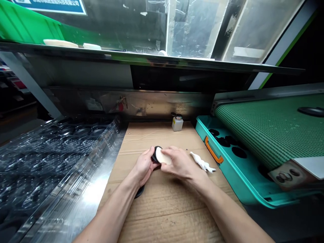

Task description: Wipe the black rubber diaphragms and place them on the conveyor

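Observation:
Over the cardboard sheet (162,206), my left hand (144,165) is closed around a black round part (154,156). My right hand (178,163) grips a flat cream-white pad (163,157) and holds it against the black part's right side. Much of the black part is hidden by the pad and my fingers. Another black round piece (139,192) lies on the cardboard, partly under my left wrist. A crumpled white cloth (202,162) rests to the right of my right hand.
A small white bottle (177,123) with a dark cap stands at the cardboard's far edge. Clear plastic trays (58,162) are stacked at left. At right, a teal bin (227,175) with black round parts sits beneath a green conveyor belt (273,125). A metal shelf (152,59) spans above.

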`<state>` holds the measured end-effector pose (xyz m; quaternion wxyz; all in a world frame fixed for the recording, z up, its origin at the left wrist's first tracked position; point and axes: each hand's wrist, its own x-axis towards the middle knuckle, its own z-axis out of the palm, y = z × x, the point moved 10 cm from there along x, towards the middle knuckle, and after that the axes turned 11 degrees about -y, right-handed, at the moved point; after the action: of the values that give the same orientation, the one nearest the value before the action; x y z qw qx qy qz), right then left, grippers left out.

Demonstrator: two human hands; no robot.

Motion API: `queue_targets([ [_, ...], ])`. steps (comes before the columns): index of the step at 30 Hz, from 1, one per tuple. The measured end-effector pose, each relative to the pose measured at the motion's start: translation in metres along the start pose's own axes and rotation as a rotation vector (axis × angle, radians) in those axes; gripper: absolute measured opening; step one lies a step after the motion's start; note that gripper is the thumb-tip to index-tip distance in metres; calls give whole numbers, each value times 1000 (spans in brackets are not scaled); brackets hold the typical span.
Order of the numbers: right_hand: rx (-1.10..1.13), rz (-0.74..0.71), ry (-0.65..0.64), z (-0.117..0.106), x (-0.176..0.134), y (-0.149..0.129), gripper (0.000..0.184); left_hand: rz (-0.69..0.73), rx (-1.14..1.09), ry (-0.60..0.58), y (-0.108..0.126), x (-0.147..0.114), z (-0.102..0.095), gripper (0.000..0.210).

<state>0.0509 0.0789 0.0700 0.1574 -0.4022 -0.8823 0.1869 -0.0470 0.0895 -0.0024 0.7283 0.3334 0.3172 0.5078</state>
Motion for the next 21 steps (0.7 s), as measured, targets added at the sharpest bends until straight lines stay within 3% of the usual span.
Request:
queue_targets([
  [6,16,32,70,-3,0,2,20,-15,-47,8,-4,1,4,19],
  [14,-14,5,52,3,2,-5,21,-14,-53,39,-1,1,-2,18],
  [18,-5,159,165,-5,1,30,32,39,-7,13,10,2,-3,23],
  [21,2,221,221,-5,-2,50,41,154,171,2,27,-4,3,37],
])
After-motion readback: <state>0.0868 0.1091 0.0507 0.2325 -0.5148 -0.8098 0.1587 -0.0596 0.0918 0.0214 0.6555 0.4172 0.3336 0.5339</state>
